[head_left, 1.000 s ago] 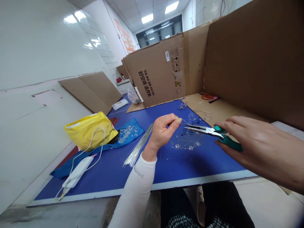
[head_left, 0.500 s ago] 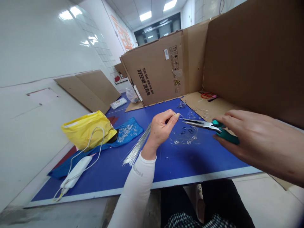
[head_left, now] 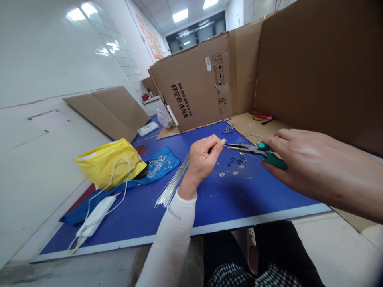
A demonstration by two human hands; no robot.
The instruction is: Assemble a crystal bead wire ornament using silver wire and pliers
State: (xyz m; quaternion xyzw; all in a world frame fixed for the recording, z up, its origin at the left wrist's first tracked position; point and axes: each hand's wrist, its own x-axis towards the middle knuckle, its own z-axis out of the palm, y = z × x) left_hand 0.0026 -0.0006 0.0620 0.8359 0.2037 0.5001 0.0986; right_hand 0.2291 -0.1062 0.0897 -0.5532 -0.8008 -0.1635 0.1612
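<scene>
My left hand (head_left: 203,159) is closed in a pinch above the blue tabletop. A thin wire appears to be between its thumb and finger, mostly hidden. My right hand (head_left: 296,159) grips needle-nose pliers (head_left: 247,148) with green handles. The pliers' jaws point left and their tips are right at my left fingertips; whether they clamp the wire is too small to tell. Below the jaws, clear beads (head_left: 222,174), thin wires and small dark loops (head_left: 240,159) lie on the table. A bundle of straight silvery wires (head_left: 172,185) rests beside my left forearm.
Clear beads (head_left: 160,164) lie on a blue cloth, beside a yellow bag (head_left: 109,161). A white power strip (head_left: 97,217) with its cord is at the front left. Cardboard panels (head_left: 194,83) stand along the back and right. Red-handled scissors (head_left: 260,117) lie at the back right.
My right hand has moved left with the pliers, bringing their tips closer to my left fingertips. The left hand keeps its pinch, and the view has shifted slightly.
</scene>
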